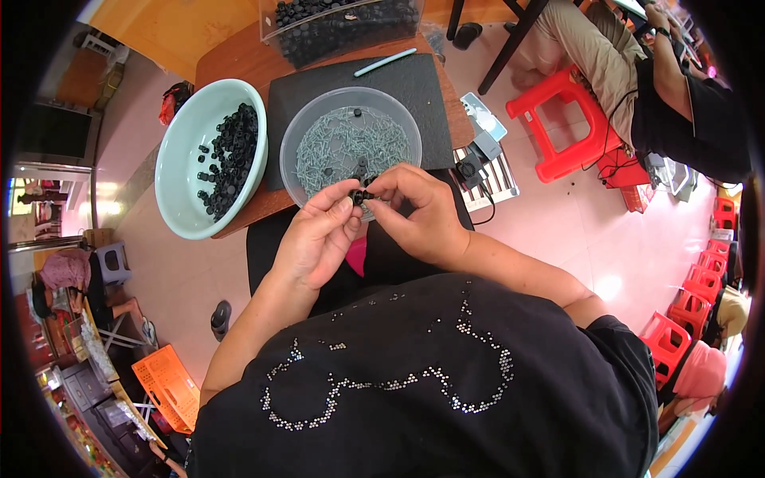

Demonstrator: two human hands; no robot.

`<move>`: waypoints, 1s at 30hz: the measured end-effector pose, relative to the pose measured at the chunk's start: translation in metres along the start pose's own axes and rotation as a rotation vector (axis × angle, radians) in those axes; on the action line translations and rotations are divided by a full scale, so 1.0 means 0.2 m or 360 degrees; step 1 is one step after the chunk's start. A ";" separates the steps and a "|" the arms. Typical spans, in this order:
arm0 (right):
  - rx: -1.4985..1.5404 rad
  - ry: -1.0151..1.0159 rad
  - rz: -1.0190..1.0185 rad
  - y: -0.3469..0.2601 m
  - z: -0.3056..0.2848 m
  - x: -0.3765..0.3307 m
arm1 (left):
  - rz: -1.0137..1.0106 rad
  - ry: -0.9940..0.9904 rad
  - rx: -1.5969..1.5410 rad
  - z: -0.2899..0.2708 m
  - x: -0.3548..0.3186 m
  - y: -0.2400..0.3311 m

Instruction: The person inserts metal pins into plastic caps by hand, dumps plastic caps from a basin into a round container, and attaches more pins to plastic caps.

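Working a small black part (358,197) over the near edge of the clear bowl (411,140), you pinch it between nearly closed fingers (390,182) of left hand (312,235) and right hand (424,211); apparently mid-fitting, this likely calls for steady alignment.

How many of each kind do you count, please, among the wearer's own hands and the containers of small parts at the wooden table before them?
Hands, left hand and right hand: 2
Pale green basin: 1
Round translucent bowl: 1
Rectangular clear box: 1
Total: 5
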State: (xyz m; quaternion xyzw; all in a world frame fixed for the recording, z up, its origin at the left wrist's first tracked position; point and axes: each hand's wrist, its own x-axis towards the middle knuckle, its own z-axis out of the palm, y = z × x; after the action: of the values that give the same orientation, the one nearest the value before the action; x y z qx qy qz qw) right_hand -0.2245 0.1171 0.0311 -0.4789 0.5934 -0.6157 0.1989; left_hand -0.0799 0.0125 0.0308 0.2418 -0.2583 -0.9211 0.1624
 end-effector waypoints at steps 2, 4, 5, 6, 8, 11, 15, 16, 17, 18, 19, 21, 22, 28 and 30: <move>-0.0004 -0.0001 -0.0022 0.00 0.00 0.00 | 0.0005 0.0012 -0.0021 0.00 0.00 0.00; -0.0006 -0.0003 -0.0043 0.00 0.00 0.00 | 0.0019 0.0056 -0.0016 0.02 0.00 0.00; -0.0023 -0.0015 -0.0031 0.00 0.00 0.00 | 0.0021 0.0054 -0.0017 0.02 0.00 0.00; -0.0040 -0.0026 -0.0019 -0.01 0.00 0.00 | 0.0015 0.0041 -0.0021 0.02 0.00 0.00; -0.0057 -0.0033 -0.0019 -0.01 0.00 -0.01 | 0.0010 0.0026 -0.0024 0.02 0.00 -0.01; -0.0059 -0.0038 -0.0023 -0.01 0.00 -0.01 | -0.0009 -0.0004 -0.0100 0.01 0.00 -0.01; -0.0064 -0.0020 -0.0053 -0.01 -0.01 -0.01 | -0.0040 0.0000 -0.0175 0.02 0.01 -0.01; -0.0064 -0.0020 -0.0054 -0.01 -0.01 -0.01 | -0.0037 0.0007 -0.0197 0.02 0.01 -0.01; -0.0068 -0.0021 -0.0055 -0.02 -0.01 0.00 | -0.0036 0.0006 -0.0196 0.02 0.01 -0.01; -0.0073 -0.0021 -0.0055 -0.02 -0.01 0.00 | -0.0032 0.0018 -0.0206 0.02 0.01 -0.01; -0.0074 -0.0020 -0.0057 -0.02 -0.01 0.00 | -0.0028 0.0030 -0.0216 0.02 0.01 -0.01; -0.0065 0.0009 -0.0130 -0.01 -0.01 -0.01 | -0.0027 0.0014 -0.0224 0.01 0.01 -0.01; -0.0066 0.0008 -0.0131 -0.02 -0.01 -0.01 | -0.0026 0.0000 -0.0234 0.00 0.01 -0.01; -0.0047 -0.0003 -0.0069 -0.02 0.00 -0.01 | -0.0029 -0.0009 -0.0201 0.00 0.01 -0.02; -0.0053 0.0002 -0.0072 -0.02 0.00 -0.01 | -0.0010 0.0007 -0.0175 0.00 0.00 -0.02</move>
State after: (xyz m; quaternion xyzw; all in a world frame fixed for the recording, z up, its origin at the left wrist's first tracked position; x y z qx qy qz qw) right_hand -0.2218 0.1202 0.0342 -0.4949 0.5928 -0.6103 0.1765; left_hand -0.0816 0.0162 0.0281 0.2354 -0.2060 -0.9339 0.1732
